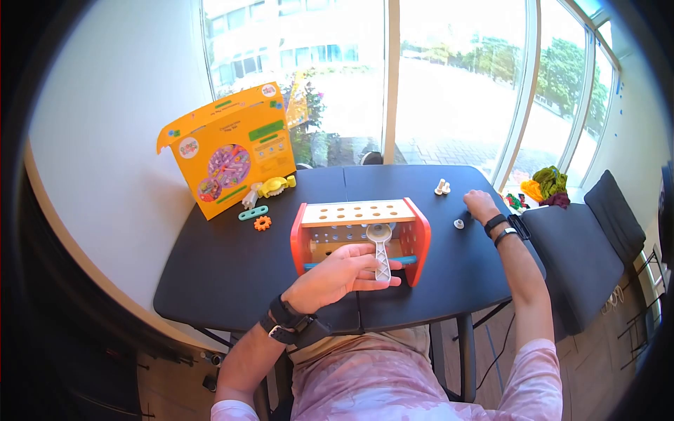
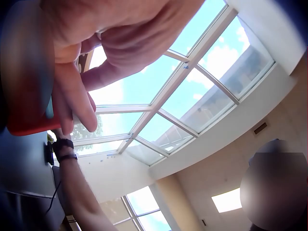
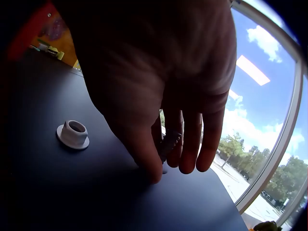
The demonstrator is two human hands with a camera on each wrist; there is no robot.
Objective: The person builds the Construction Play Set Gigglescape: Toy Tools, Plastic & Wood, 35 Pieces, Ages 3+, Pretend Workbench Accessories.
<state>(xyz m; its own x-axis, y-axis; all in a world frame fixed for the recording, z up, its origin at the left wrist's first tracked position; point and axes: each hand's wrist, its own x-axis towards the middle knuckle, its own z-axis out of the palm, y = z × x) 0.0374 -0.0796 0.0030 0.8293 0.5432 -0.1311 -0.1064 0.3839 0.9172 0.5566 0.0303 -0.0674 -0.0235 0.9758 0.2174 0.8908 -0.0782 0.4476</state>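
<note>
My left hand [image 1: 340, 275] holds a light grey toy wrench [image 1: 380, 254] upright, with a lattice handle and a round head. Behind it stands a toy workbench [image 1: 361, 212] with red side panels, a white top with rows of holes and a blue bar [image 1: 404, 260] along the front. At the table's right side, my right hand [image 3: 168, 91] pinches a threaded toy screw [image 3: 170, 143] between thumb and fingers, close over the tabletop; the fingers partly hide it. A white flanged nut [image 3: 73, 134] lies beside that hand.
Two small pale pieces [image 1: 441, 187] stand near the table's back right. At the left are a yellow box [image 1: 235, 151], a yellow toy piece [image 1: 276, 186], a teal strip [image 1: 253, 213] and an orange gear [image 1: 262, 223]. A grey chair [image 1: 572, 245] adjoins the table's right edge.
</note>
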